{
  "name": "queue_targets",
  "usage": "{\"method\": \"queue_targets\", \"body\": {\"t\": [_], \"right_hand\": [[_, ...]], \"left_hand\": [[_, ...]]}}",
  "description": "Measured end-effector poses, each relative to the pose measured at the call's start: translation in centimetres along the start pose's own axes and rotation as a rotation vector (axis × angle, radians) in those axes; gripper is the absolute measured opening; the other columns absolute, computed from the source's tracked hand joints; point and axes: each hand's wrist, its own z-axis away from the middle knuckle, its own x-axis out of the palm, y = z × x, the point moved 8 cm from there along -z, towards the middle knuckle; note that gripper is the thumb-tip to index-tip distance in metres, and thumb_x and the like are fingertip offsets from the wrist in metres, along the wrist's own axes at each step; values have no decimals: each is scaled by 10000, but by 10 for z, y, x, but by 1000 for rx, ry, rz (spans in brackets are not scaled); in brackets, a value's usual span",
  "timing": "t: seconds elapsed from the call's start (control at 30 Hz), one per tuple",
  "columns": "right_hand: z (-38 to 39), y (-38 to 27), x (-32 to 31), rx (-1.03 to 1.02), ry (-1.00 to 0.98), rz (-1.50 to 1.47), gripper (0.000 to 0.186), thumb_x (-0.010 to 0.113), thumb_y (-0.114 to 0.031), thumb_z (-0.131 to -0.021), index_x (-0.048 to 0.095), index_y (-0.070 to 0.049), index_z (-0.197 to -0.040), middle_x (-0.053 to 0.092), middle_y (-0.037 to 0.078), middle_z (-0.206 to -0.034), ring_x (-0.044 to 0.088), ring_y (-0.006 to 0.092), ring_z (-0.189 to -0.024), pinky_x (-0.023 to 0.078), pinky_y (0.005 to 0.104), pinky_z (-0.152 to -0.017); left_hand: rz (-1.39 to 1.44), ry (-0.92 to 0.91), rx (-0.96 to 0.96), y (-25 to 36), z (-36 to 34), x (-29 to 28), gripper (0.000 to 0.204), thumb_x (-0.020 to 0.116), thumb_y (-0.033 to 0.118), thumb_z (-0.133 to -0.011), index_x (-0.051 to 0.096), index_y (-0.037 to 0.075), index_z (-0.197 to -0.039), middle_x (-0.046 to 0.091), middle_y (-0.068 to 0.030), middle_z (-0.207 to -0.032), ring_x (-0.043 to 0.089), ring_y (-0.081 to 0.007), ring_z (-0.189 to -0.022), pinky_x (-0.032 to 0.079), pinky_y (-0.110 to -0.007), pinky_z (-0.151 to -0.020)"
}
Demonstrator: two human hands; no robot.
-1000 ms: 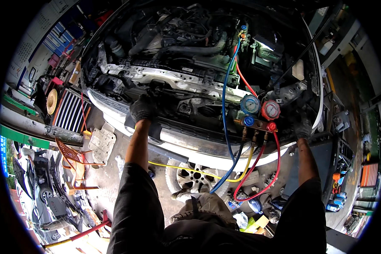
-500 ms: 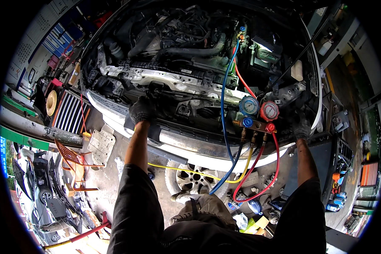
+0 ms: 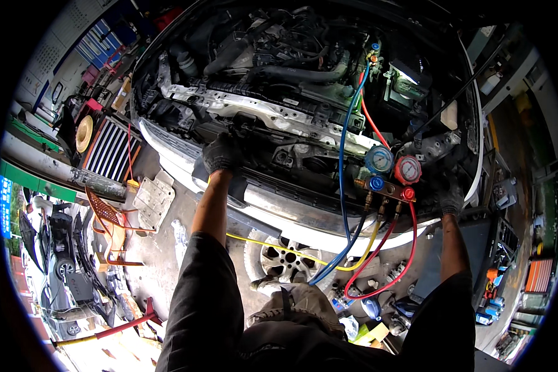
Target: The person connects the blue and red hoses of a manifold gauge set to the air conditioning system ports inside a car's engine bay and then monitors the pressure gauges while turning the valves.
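Observation:
My left hand (image 3: 223,154), in a dark knitted glove, is at the front opening of a white car (image 3: 347,247), below the pale metal crossbar (image 3: 254,111). Its fingers look curled inward; shadow hides what they grip, if anything. At the car's right front corner my right hand (image 3: 451,197), also gloved, touches the dark edge, its fingers lost in shadow. Between the hands, nearer the right one, hangs a gauge manifold (image 3: 387,189) with a blue gauge (image 3: 379,159) and a red gauge (image 3: 408,169). A blue hose (image 3: 343,164) climbs from there toward the engine (image 3: 279,46).
A yellow hose (image 3: 291,250) and a red hose (image 3: 387,289) loop in front of my body. On the floor lies an alloy wheel (image 3: 285,259). A brown chair (image 3: 108,214) is at left; a dark cart top (image 3: 429,263) at right. A prop rod (image 3: 459,94) slants over the engine bay.
The whole view has shifted, so the car and gauges sit farther right in the picture. Against the car, my left hand is slightly farther forward and my right hand slightly nearer me.

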Motion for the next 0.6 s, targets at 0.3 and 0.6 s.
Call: {"method": "queue_targets", "body": {"t": [0.3, 0.6], "right_hand": [[4, -15, -7, -69, 64, 0, 443, 660, -239, -736, 574, -183, -1168, 597, 121, -1140, 553, 318, -1069, 439, 390, -890], [5, -17, -9, 36, 5, 18, 472, 667, -302, -736, 563, -179, -1179, 596, 125, -1142, 548, 320, -1078, 435, 401, -887]], "left_hand": [[24, 18, 12, -1, 2, -3, 376, 424, 415, -842, 619, 98, -898, 644, -187, -854, 621, -384, -807, 483, -489, -716], [10, -10, 11, 2, 3, -6, 376, 424, 406, -840, 624, 92, -892, 642, -195, -867, 621, -380, -826, 484, -474, -741]]}}
